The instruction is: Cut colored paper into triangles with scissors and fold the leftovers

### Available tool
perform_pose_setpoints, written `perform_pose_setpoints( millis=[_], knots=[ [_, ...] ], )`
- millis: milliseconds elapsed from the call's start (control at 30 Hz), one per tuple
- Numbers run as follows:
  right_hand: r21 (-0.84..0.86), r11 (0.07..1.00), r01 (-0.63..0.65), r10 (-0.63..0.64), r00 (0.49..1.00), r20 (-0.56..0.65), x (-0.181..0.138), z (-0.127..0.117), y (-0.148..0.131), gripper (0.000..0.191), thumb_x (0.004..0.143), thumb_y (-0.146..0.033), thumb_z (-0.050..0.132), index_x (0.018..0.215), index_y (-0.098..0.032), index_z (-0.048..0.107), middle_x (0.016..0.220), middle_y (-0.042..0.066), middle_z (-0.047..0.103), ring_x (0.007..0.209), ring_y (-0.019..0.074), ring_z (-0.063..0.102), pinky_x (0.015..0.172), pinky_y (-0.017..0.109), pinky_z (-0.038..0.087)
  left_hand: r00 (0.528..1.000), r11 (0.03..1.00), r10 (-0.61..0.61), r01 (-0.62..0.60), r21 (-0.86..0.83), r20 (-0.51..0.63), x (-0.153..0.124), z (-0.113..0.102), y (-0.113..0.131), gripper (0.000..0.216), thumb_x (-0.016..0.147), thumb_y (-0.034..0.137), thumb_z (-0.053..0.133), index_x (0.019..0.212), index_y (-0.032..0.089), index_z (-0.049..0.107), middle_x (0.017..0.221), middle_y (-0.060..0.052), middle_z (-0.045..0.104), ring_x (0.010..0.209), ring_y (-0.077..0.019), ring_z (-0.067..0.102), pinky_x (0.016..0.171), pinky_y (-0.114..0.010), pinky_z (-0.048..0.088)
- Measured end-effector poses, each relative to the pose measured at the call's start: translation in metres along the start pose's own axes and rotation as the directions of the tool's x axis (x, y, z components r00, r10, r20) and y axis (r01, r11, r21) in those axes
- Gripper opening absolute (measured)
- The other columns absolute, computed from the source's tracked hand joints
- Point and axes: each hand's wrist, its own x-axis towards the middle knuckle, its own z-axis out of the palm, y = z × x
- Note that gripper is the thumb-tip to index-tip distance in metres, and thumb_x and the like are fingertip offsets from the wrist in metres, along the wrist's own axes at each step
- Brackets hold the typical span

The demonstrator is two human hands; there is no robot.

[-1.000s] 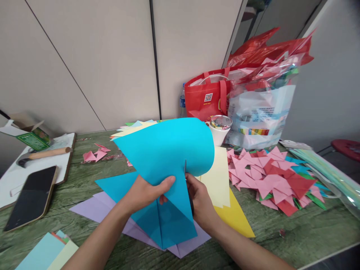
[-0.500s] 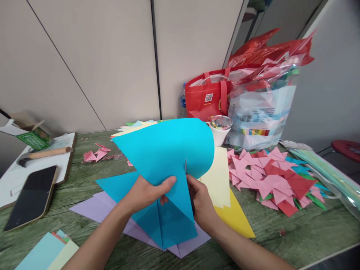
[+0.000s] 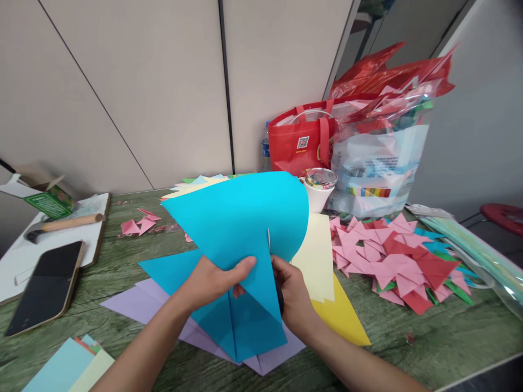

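My left hand [image 3: 224, 280] pinches a large sheet of bright blue paper [image 3: 241, 218], thumb on top and fingers behind it. The sheet's far right part curls over. My right hand [image 3: 292, 288] is closed round the dark handle of scissors, mostly hidden by the hand and paper; a thin blade [image 3: 268, 239] shows at a slit in the sheet. Below lies another blue sheet [image 3: 257, 337] with a crease, on top of light purple sheets [image 3: 139, 299]. Cream paper [image 3: 321, 256] and yellow paper [image 3: 343, 316] stick out to the right.
Pink and red folded paper pieces [image 3: 392, 256] are heaped on the right. Behind stand a red bag [image 3: 300, 144], a clear plastic bag [image 3: 376, 163] and a lidded cup [image 3: 321, 188]. On the left are a phone [image 3: 44, 286], a wooden-handled hammer [image 3: 69, 222] and a green box [image 3: 51, 201].
The curled right edge of the blue sheet has shifted slightly left, uncovering a bit more of the cream paper. Both hands stay in nearly the same place.
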Motion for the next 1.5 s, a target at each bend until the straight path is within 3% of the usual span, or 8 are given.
perform_pose_setpoints(
  millis=[200,400,567,700,833,1000,1233,1500],
  knots=[
    [0.036,0.999,0.008,-0.009,1.0,0.016,0.001,0.002,-0.002,0.025,0.073,-0.044,0.07,0.082,-0.021,0.067,0.074,0.003,0.073,0.078,0.0242,0.068,0.065,0.033,0.057,1.0,1.0,0.015,-0.015,0.018,0.007,0.001,-0.001,-0.001,0.033,0.07,0.049,0.065,0.063,0.018,0.057,0.05,-0.003,0.062,0.043,-0.0174,0.059,0.042,-0.028,0.05],
    [-0.009,0.999,0.035,-0.035,0.999,-0.011,0.002,0.001,-0.006,0.028,0.068,-0.046,0.074,0.083,-0.022,0.068,0.082,0.003,0.074,0.076,0.024,0.068,0.066,0.034,0.056,0.979,0.97,0.204,-0.199,-0.14,0.026,0.008,-0.019,0.0,0.036,0.065,0.047,0.072,0.083,0.018,0.06,0.055,0.0,0.062,0.045,-0.0163,0.059,0.039,-0.025,0.049],
    [-0.068,0.996,0.061,-0.063,0.997,-0.039,0.003,-0.003,0.002,0.026,0.067,-0.043,0.074,0.083,-0.023,0.068,0.088,0.003,0.074,0.078,0.0231,0.067,0.069,0.033,0.054,0.973,0.939,0.198,-0.222,-0.263,-0.116,0.011,-0.029,0.008,0.042,0.069,0.047,0.07,0.094,0.015,0.06,0.062,-0.002,0.065,0.045,-0.0156,0.058,0.036,-0.026,0.049],
    [-0.103,0.991,0.086,-0.091,0.995,-0.048,0.004,-0.004,0.004,0.021,0.071,-0.041,0.071,0.081,-0.023,0.068,0.083,0.002,0.074,0.076,0.0217,0.066,0.067,0.031,0.054,0.985,0.956,0.142,-0.162,-0.242,-0.098,0.01,-0.031,0.012,0.045,0.073,0.037,0.069,0.111,0.016,0.058,0.088,-0.008,0.071,0.052,-0.0179,0.064,0.039,-0.029,0.055],
    [-0.118,0.989,0.09,-0.1,0.992,-0.079,0.005,-0.002,0.0,0.023,0.07,-0.042,0.071,0.08,-0.022,0.068,0.079,0.002,0.074,0.076,0.0227,0.066,0.065,0.031,0.054,0.99,0.96,0.135,-0.141,-0.242,-0.043,0.009,-0.031,0.014,0.057,0.074,0.035,0.069,0.126,0.021,0.049,0.112,-0.011,0.067,0.057,-0.0207,0.068,0.044,-0.034,0.059],
    [-0.13,0.986,0.104,-0.112,0.992,-0.059,0.006,-0.003,0.0,0.025,0.067,-0.039,0.075,0.084,-0.022,0.067,0.09,0.004,0.074,0.082,0.024,0.067,0.073,0.034,0.055,0.992,0.953,0.081,-0.106,-0.285,-0.097,0.008,-0.028,0.018,0.058,0.067,0.037,0.074,0.119,0.018,0.054,0.111,-0.011,0.068,0.082,-0.0297,0.068,0.054,-0.037,0.061],
    [-0.126,0.988,0.093,-0.101,0.993,-0.059,0.008,-0.002,-0.006,0.031,0.061,-0.043,0.078,0.083,-0.024,0.067,0.079,0.004,0.074,0.085,0.0279,0.067,0.07,0.036,0.056,0.997,0.939,0.051,-0.065,-0.339,-0.051,0.007,-0.026,0.021,0.056,0.068,0.032,0.073,0.12,0.02,0.055,0.116,-0.01,0.065,0.09,-0.0318,0.066,0.061,-0.042,0.062],
    [-0.135,0.985,0.111,-0.121,0.991,-0.066,0.01,-0.003,-0.004,0.031,0.063,-0.042,0.077,0.085,-0.022,0.066,0.094,0.006,0.073,0.089,0.0267,0.066,0.076,0.036,0.055,0.999,0.966,0.031,-0.034,-0.257,-0.016,0.006,-0.029,0.022,0.035,0.065,0.035,0.074,0.095,0.017,0.068,0.101,-0.009,0.071,0.072,-0.0266,0.069,0.057,-0.04,0.063]
  ],
)
